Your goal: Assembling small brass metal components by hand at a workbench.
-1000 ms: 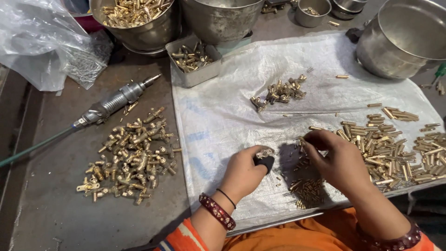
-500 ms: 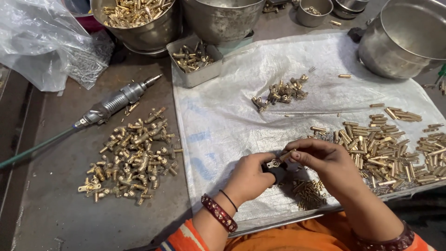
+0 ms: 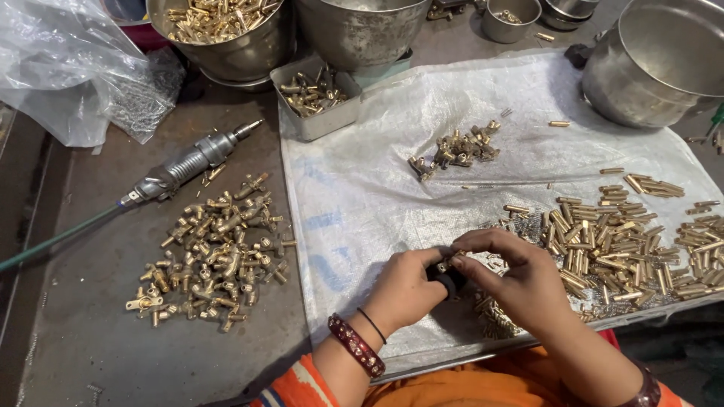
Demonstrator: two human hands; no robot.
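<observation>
The left hand grips a small round black holder; the right hand's fingers pinch a thin brass pin just above it.

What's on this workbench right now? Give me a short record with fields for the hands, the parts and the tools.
Left hand: holds a small black holder, grip closed on it.
Right hand: fingertips pinch a tiny brass piece at the holder's top.
Under the hands: white woven sheet.
Right of the hands: heap of brass pins.
Left on the bare bench: pile of brass fittings.
Tool: metal air driver with hose, lying untouched.
Containers: steel bowl of brass parts, small metal tray, big steel pot.
Far left: clear plastic bag.
</observation>
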